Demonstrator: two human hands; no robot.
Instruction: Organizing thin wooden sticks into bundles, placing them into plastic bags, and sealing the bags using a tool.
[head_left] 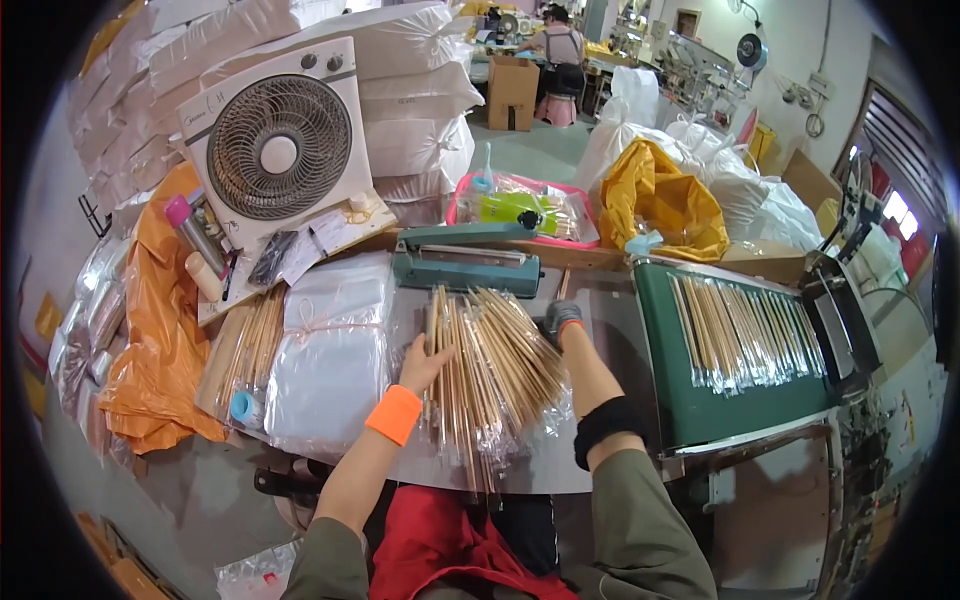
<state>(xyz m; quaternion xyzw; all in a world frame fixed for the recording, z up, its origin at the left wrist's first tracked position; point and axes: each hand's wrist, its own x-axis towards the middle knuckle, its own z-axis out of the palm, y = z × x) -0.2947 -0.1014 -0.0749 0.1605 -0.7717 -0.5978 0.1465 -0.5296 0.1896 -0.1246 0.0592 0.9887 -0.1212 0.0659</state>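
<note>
A fanned pile of thin wooden sticks [490, 360], many in clear plastic sleeves, lies on the grey table in front of me. My left hand [428, 364], with an orange wristband, rests against the pile's left side, thumb and fingers apart. Beyond the pile's right side, my right hand [560, 320] wears a dark grey glove and has a black band on the forearm. Its fingers are closed around a single wooden stick [565, 284] that points away from me. Part of that hand's grip is hidden.
A teal bar sealer [465, 270] stands behind the pile. Rightward, a green conveyor belt [700, 410] carries a row of sleeved sticks [745, 330]. Leftward lie tied clear bags [335, 370], an orange plastic bag [150, 350] and a box fan [280, 150]. A pink-rimmed basket [462, 200] sits behind.
</note>
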